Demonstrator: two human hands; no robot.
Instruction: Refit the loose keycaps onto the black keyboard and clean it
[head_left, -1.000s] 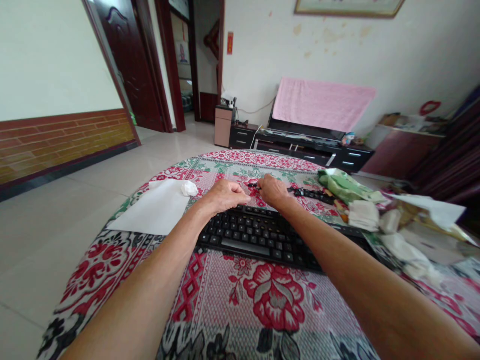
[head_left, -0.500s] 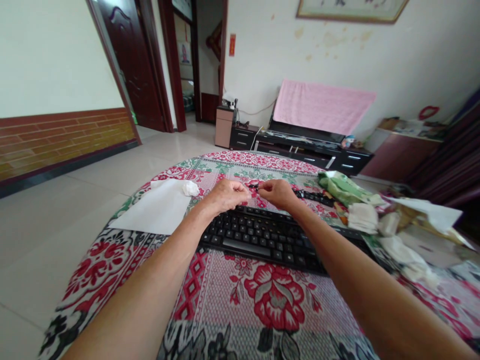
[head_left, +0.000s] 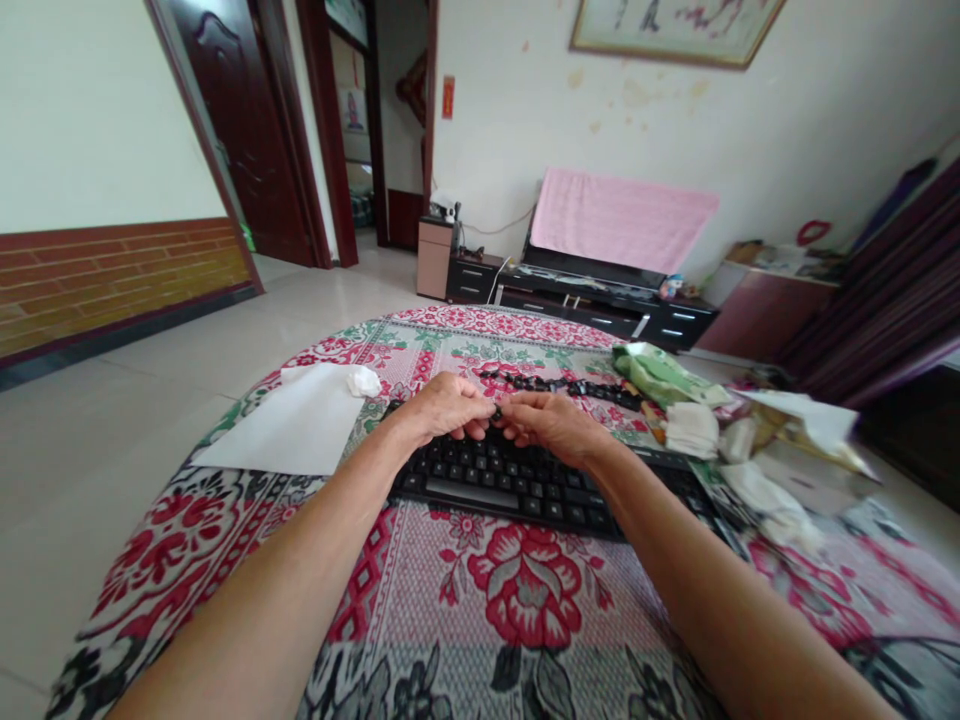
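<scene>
A black keyboard (head_left: 472, 494) lies across the patterned tablecloth, its upper keys partly hidden by my hands. Over its upper edge, my left hand (head_left: 448, 408) and my right hand (head_left: 553, 427) meet with their fingertips pinched together. Between them is a small black keycap (head_left: 496, 412), touched by both hands; most of it is covered by the fingers. Just beyond the hands, several loose black keycaps (head_left: 574, 386) lie in a strip on the cloth.
A sheet of white paper (head_left: 281, 425) lies left of the keyboard, with a crumpled white tissue (head_left: 364, 381) at its corner. To the right are a green packet (head_left: 667, 376), a folded pale cloth (head_left: 691, 430) and an opened box (head_left: 814, 470). A dark cable (head_left: 900, 645) shows at lower right.
My hands have drawn nearer, from over the loose keycaps to above the keyboard, and now come together on one keycap. The view has shifted slightly to the right.
</scene>
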